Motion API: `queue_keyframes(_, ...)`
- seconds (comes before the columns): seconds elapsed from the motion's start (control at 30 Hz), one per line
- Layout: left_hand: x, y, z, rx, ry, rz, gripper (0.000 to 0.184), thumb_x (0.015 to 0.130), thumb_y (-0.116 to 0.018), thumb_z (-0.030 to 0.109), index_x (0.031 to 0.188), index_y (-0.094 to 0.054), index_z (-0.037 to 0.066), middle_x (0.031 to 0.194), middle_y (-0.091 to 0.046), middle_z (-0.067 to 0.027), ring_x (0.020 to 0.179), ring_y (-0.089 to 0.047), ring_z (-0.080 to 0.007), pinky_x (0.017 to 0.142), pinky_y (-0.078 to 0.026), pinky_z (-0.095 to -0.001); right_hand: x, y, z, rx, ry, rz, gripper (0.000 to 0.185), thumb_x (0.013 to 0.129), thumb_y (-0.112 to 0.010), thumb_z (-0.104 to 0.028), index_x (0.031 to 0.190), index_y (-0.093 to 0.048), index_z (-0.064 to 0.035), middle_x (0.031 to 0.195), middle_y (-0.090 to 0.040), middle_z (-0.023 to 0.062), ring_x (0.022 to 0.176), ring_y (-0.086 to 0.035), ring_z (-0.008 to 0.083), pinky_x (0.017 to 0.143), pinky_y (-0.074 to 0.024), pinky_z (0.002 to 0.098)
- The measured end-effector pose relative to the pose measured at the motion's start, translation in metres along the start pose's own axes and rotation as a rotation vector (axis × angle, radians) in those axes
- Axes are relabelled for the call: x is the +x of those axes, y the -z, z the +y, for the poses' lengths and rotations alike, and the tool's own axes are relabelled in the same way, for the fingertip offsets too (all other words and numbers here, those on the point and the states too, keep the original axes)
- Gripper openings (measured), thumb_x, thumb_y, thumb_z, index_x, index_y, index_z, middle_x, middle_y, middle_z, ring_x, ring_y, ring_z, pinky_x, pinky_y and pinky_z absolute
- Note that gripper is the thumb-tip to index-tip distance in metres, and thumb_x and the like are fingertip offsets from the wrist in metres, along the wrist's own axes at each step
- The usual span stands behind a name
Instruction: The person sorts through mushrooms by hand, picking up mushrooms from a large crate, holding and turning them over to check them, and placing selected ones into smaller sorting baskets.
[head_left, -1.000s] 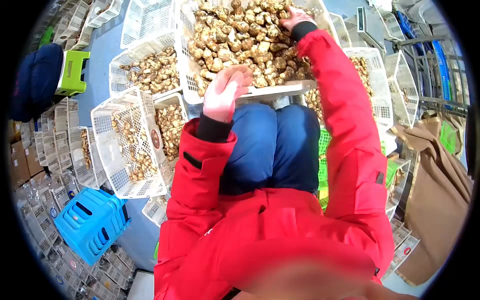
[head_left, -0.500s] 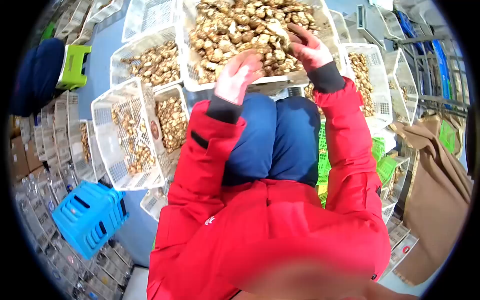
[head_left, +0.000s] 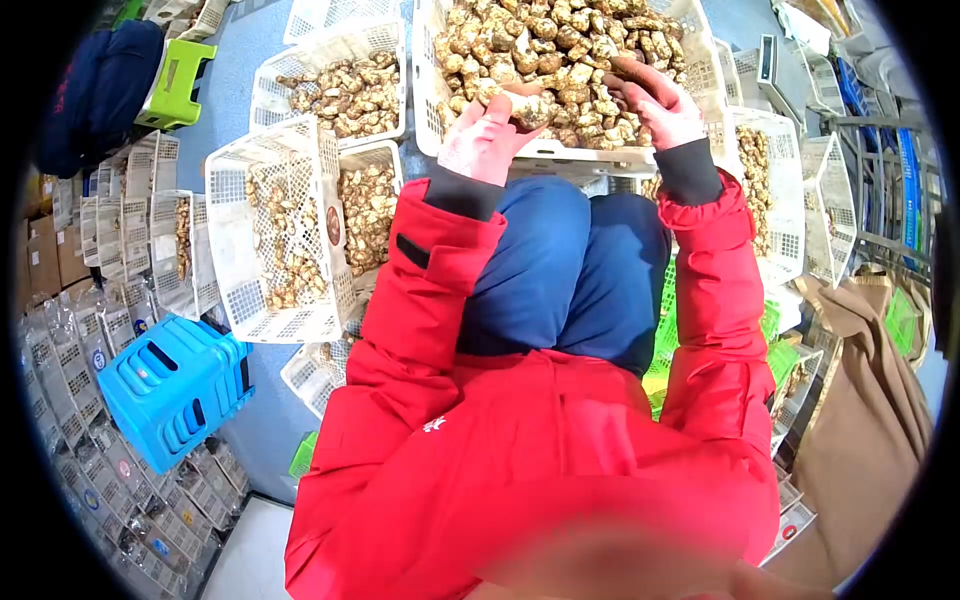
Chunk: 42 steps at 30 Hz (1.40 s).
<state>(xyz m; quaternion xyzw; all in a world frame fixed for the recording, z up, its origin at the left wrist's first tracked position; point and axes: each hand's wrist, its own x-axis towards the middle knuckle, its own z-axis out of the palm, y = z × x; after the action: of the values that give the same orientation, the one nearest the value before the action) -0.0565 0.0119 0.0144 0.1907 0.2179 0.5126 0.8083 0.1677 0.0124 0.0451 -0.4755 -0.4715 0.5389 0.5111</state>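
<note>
A large white crate (head_left: 428,75) in front of my knees is heaped with brown and cream mushrooms (head_left: 590,40). My left hand (head_left: 484,138) is at its near left corner, closed around a pale, stubby mushroom (head_left: 530,109) between thumb and fingers. Over the right part of the heap, my right hand (head_left: 664,108) hovers with thumb and fingers apart. Nothing shows in its grip, though its fingertips are close to the mushrooms below.
Left of me, white crates of mushrooms (head_left: 350,95) surround a tilted white crate (head_left: 228,210). A blue plastic stool (head_left: 175,390) and a green stool (head_left: 180,85) stand farther left. On my right are another mushroom crate (head_left: 790,190) and a brown cloth (head_left: 860,400).
The view has shifted, so the crates sit farther right. My left hand, earlier resting at the heap's edge, now grips a mushroom. My right hand has drawn away from a large pale mushroom.
</note>
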Motion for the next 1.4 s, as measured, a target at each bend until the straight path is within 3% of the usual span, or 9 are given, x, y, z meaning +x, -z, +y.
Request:
queue_keyframes(0.17, 0.007, 0.025, -0.003, 0.246, -0.035, -0.156, 0.037, 0.082, -0.044, 0.016, 0.114, -0.042, -0.004, 0.117, -0.044, -0.0159, 0.115, -0.039, -0.0263, 0.099, -0.029, -0.0474, -0.003, 0.014, 0.004, 0.004, -0.035, -0.042, 0.034, 0.083, -0.051, -0.011, 0.115, -0.049, -0.0002, 0.100, -0.061, 0.0088, 0.089, -0.057, 0.0115, 0.075, -0.0433, 0.0205)
queue_keyframes(0.37, 0.009, -0.004, -0.012, -0.087, 0.000, 0.107, 0.041, 0.092, -0.033, 0.031, 0.121, -0.035, 0.002, 0.095, -0.054, -0.0117, 0.088, -0.052, -0.0216, 0.088, -0.039, -0.0418, -0.014, -0.062, -0.007, -0.530, 0.215, -0.091, 0.040, 0.078, -0.054, -0.009, 0.117, -0.048, -0.0058, 0.103, -0.058, 0.0114, 0.093, -0.055, 0.0196, 0.081, -0.0425, 0.0278)
queue_keyframes(0.5, 0.003, -0.008, -0.033, 0.359, 0.056, 0.278, 0.042, 0.091, -0.031, 0.039, 0.088, -0.051, 0.002, 0.075, -0.049, -0.0041, 0.064, -0.046, -0.0117, 0.058, -0.041, -0.0259, -0.008, -0.086, 0.010, -0.847, 0.358, -0.054, 0.043, 0.074, -0.055, -0.013, 0.117, -0.048, -0.0088, 0.103, -0.055, 0.0167, 0.096, -0.053, 0.0312, 0.082, -0.0428, 0.0329)
queue_keyframes(0.53, 0.000, -0.009, -0.031, 0.306, 0.053, 0.138, 0.049, 0.092, -0.032, 0.036, 0.124, -0.031, -0.001, 0.102, -0.053, -0.0144, 0.096, -0.051, -0.0229, 0.085, -0.040, -0.0339, -0.008, -0.077, 0.008, -0.835, 0.355, -0.043, 0.044, 0.074, -0.055, -0.010, 0.117, -0.048, -0.0087, 0.103, -0.057, 0.0138, 0.094, -0.055, 0.0260, 0.081, -0.0435, 0.0305)
queue_keyframes(0.63, -0.007, -0.018, -0.019, 0.223, 0.098, -0.116, 0.056, 0.091, -0.034, 0.034, 0.132, -0.018, -0.001, 0.140, -0.014, -0.0158, 0.129, -0.016, -0.0289, 0.103, -0.022, -0.0380, -0.039, -0.029, -0.021, -0.691, 0.101, 0.113, 0.039, 0.073, -0.054, -0.008, 0.112, -0.053, -0.0062, 0.101, -0.059, 0.0131, 0.091, -0.058, 0.0191, 0.078, -0.0445, 0.0269)
queue_keyframes(0.7, -0.007, -0.028, -0.012, 0.256, 0.139, -0.113, 0.050, 0.092, -0.032, 0.031, 0.130, -0.022, -0.001, 0.135, -0.024, -0.0175, 0.125, -0.026, -0.0282, 0.102, -0.025, -0.0387, -0.068, 0.024, -0.017, -0.350, 0.112, 0.192, 0.043, 0.072, -0.055, 0.001, 0.115, -0.050, -0.0029, 0.100, -0.060, 0.0081, 0.093, -0.055, 0.0133, 0.082, -0.0431, 0.0239)
queue_keyframes(1.07, -0.007, -0.035, -0.005, 0.372, 0.240, -0.145, 0.043, 0.092, -0.031, 0.022, 0.124, -0.029, -0.006, 0.126, -0.038, -0.0204, 0.117, -0.040, -0.0262, 0.099, -0.033, -0.0357, 0.095, 0.126, 0.049, -1.569, -0.058, 0.166, 0.047, 0.078, -0.053, -0.038, 0.118, -0.047, -0.0153, 0.111, -0.054, 0.0139, 0.103, -0.052, 0.0269, 0.087, -0.0407, 0.0369)
queue_keyframes(1.37, -0.003, -0.030, 0.001, 0.369, 0.244, -0.085, 0.040, 0.093, -0.023, 0.018, 0.123, -0.029, -0.008, 0.124, -0.039, -0.0222, 0.115, -0.042, -0.0283, 0.097, -0.036, -0.0346, 0.142, 0.112, 0.077, -1.855, -0.226, 0.056, 0.037, 0.073, -0.050, -0.006, 0.109, -0.051, -0.0155, 0.100, -0.060, 0.0098, 0.094, -0.057, 0.0247, 0.077, -0.0458, 0.0370)
queue_keyframes(1.4, -0.005, -0.033, 0.000, 0.388, 0.246, -0.126, 0.039, 0.093, -0.024, 0.017, 0.123, -0.029, -0.007, 0.124, -0.040, -0.0221, 0.115, -0.042, -0.0279, 0.097, -0.036, -0.0345, 0.129, 0.123, 0.083, -1.763, 0.133, 0.098, 0.040, 0.074, -0.051, -0.009, 0.113, -0.050, -0.0164, 0.098, -0.060, 0.0109, 0.089, -0.059, 0.0273, 0.074, -0.0474, 0.0366)
